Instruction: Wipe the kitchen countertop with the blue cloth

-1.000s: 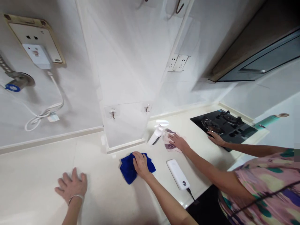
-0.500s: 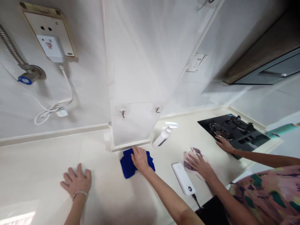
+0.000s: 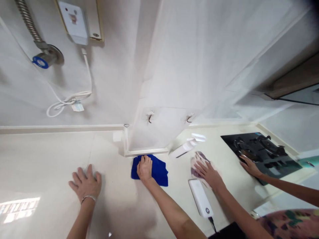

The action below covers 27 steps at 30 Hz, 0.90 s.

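Observation:
My left hand (image 3: 86,184), with a bracelet at the wrist, lies flat on the pale countertop (image 3: 117,212), fingers spread and nothing under them that I can see. Close to the foot of the white wall pillar (image 3: 164,129), my right hand (image 3: 145,168) presses down on a blue cloth (image 3: 159,171) with bent fingers. Most of the cloth spreads to the right of that hand. A white spray bottle (image 3: 183,148) stands right of the cloth, by the pillar's corner.
Another person's hand (image 3: 208,172) rests on a pinkish cloth (image 3: 195,164); their other hand (image 3: 250,166) touches the black gas hob (image 3: 266,169). A white power bank (image 3: 200,198) with a black cable lies between us. A plug (image 3: 74,25) and valve (image 3: 46,59) are on the wall.
My right hand has shifted left along the pillar's foot, and the cloth now shows more to its right. The view has swung. My left hand stays flat on the counter.

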Tool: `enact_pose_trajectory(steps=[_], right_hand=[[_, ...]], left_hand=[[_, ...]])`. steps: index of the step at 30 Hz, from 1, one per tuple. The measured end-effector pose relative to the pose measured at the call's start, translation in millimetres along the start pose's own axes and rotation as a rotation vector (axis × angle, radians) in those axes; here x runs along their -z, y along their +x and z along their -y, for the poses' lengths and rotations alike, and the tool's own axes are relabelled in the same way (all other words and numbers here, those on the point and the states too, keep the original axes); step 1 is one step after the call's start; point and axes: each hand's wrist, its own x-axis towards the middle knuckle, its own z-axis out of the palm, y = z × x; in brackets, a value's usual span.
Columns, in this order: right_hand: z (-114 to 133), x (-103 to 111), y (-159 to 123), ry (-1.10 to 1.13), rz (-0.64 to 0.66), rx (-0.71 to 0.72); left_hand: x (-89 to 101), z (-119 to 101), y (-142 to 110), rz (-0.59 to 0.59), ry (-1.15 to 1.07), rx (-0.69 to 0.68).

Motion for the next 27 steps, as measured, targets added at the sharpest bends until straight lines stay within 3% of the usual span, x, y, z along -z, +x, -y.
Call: enact_pose_trajectory(steps=[8, 14, 18, 21, 27], right_hand=[[36, -6, -6, 0.017, 0.031, 0.076], [95, -4, 1, 0.126, 0.189, 0.386], [121, 6, 12, 0.172, 0.182, 0.473], [97, 18, 6, 0.218, 0.148, 0.539], [-6, 38, -11, 0.221, 0.142, 0.390]], left_hand=[[-2.9, 2, 0, -0.013, 0.014, -0.006], [-1.7, -1, -1, -0.031, 0.009, -0.021], [1.1, -2, 1, -0.031, 0.001, 0.000], [2.6, -1, 2, -0.038, 0.008, -0.004], [5.9, -2, 2, 0.008, 0.017, 0.012]])
